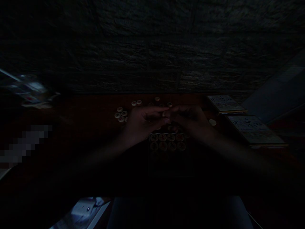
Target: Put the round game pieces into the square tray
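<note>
The scene is very dark. My left hand [143, 122] and my right hand [190, 121] meet fingertip to fingertip above a dark wooden table [90, 127]. Both have their fingers pinched together around something small that I cannot make out. Just below them lies a dark tray [168, 149] holding two rows of round game pieces [166, 142] with marks on top. Several loose pale round pieces [121, 115] lie scattered on the table to the left and behind the hands. One pale piece [212, 122] rests right of my right hand.
Two flat printed boards or boxes [226, 104] [256, 129] lie at the right. A blurred clutter of objects [30, 90] sits at the far left. A rough dark wall [152, 47] stands behind the table. A pale object [83, 213] lies near my lap.
</note>
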